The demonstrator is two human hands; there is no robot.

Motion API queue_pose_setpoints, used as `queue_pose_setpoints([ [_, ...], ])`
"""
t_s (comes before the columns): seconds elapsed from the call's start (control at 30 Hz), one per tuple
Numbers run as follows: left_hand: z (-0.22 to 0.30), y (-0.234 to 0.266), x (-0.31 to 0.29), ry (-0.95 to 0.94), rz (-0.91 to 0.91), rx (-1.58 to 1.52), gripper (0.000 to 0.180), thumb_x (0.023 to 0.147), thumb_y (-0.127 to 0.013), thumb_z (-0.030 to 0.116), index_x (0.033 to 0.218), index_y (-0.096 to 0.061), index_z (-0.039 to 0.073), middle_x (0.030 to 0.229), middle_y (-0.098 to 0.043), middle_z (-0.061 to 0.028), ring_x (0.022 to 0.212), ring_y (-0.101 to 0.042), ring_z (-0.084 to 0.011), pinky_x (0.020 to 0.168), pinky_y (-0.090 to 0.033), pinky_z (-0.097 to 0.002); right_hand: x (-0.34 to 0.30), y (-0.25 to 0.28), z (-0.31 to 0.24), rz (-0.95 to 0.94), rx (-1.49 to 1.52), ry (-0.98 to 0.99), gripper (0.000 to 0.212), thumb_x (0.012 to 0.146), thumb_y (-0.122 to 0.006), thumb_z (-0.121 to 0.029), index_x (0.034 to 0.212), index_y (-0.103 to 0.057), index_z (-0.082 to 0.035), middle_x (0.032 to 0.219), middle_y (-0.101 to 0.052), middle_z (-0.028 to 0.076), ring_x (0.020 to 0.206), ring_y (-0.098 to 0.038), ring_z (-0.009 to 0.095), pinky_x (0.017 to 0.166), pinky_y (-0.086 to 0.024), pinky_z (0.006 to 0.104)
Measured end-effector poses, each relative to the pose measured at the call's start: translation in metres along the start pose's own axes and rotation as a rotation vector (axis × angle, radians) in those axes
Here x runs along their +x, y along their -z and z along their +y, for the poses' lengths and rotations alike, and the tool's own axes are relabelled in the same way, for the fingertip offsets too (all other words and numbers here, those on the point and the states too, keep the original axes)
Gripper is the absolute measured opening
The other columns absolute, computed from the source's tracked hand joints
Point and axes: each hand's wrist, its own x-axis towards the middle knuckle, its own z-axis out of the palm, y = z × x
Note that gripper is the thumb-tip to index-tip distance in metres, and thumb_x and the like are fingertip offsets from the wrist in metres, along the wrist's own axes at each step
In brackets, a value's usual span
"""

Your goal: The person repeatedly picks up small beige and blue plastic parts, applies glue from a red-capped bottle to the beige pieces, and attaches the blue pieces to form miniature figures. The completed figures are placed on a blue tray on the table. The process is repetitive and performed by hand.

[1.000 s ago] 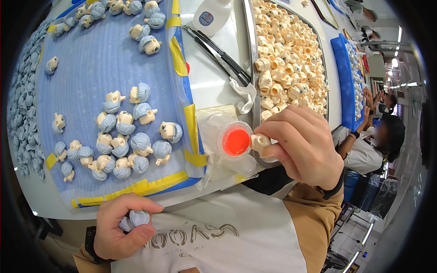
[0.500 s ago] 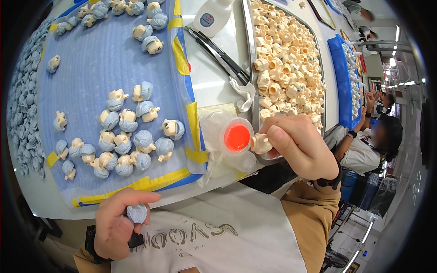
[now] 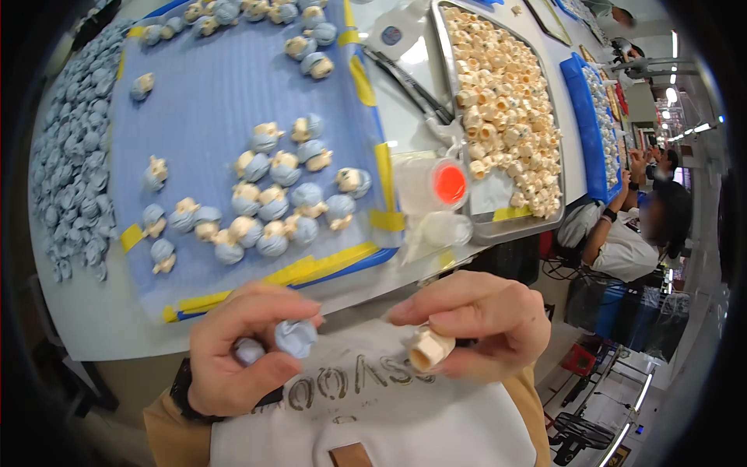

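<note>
My left hand (image 3: 220, 366) is closed, pinching a pale blue doll hair piece (image 3: 296, 338) between thumb and fingers. A second blue piece (image 3: 249, 352) is tucked in the curl of its palm. Level with it, my right hand (image 3: 498, 323) grips a cream doll head (image 3: 433, 348) by the fingertips, its hollow opening facing down toward me. The two parts are apart, both above my light apron (image 3: 373, 416). Beyond them, assembled heads with blue hair (image 3: 272, 202) lie scattered on a cloth-lined blue tray (image 3: 210, 109). The faces' details are too small to tell.
A cup of red-orange liquid (image 3: 449, 184) stands near the table edge, beside a metal tray (image 3: 513, 228) piled with cream heads. Black tweezers (image 3: 412, 86) and a white bottle (image 3: 397, 31) lie behind. Loose blue hair pieces (image 3: 74, 171) cover the left. A co-worker (image 3: 638, 233) sits at right.
My right hand has moved from beside the red cup down and left, bringing the cream head near my left hand. My left hand has risen slightly rightward, and a blue piece now shows at its fingertips.
</note>
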Motion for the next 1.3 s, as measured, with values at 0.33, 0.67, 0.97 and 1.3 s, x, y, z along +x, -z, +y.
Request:
queue_pose_setpoints([
  [0.33,0.000,0.016,-0.021,-0.079,-0.031,-0.244,0.040,0.076,-0.067,0.000,0.111,-0.047,0.000,0.106,-0.058,-0.0145,0.056,-0.041,0.0000,0.054,-0.036,-0.0142,0.029,-0.071,0.001,0.116,-0.101,0.059,0.037,0.063,-0.075,0.001,0.097,-0.059,0.004,0.084,-0.064,0.014,0.066,-0.061,0.021,0.054,-0.048,0.0278],
  [0.67,0.001,0.021,-0.022,-0.433,0.007,0.164,0.039,0.067,-0.077,0.003,0.098,-0.053,0.005,0.099,-0.056,-0.0176,0.066,-0.056,-0.0122,0.051,-0.045,-0.0216,0.030,-0.081,0.002,0.136,-0.096,0.008,0.034,0.064,-0.078,-0.011,0.092,-0.062,0.003,0.073,-0.063,0.012,0.059,-0.060,0.020,0.052,-0.047,0.0258],
  [0.97,0.004,0.019,-0.022,-0.658,0.093,0.713,0.040,0.062,-0.080,0.007,0.095,-0.058,0.002,0.084,-0.060,-0.0108,0.062,-0.063,-0.0181,0.047,-0.050,-0.0257,0.036,-0.070,0.009,-0.060,-0.010,-0.301,0.033,0.059,-0.082,-0.015,0.081,-0.065,0.005,0.063,-0.062,0.011,0.055,-0.062,0.018,0.050,-0.045,0.0236],
  [1.3,-0.014,0.025,-0.027,-0.530,0.112,0.316,0.047,0.058,-0.085,0.019,0.089,-0.052,0.004,0.058,-0.055,-0.0044,0.048,-0.055,-0.0169,0.040,-0.041,-0.0261,0.036,-0.099,0.023,0.039,-0.217,0.082,0.055,0.062,-0.077,-0.036,0.096,-0.058,0.004,0.071,-0.056,0.009,0.057,-0.053,0.021,0.049,-0.042,0.0288],
])
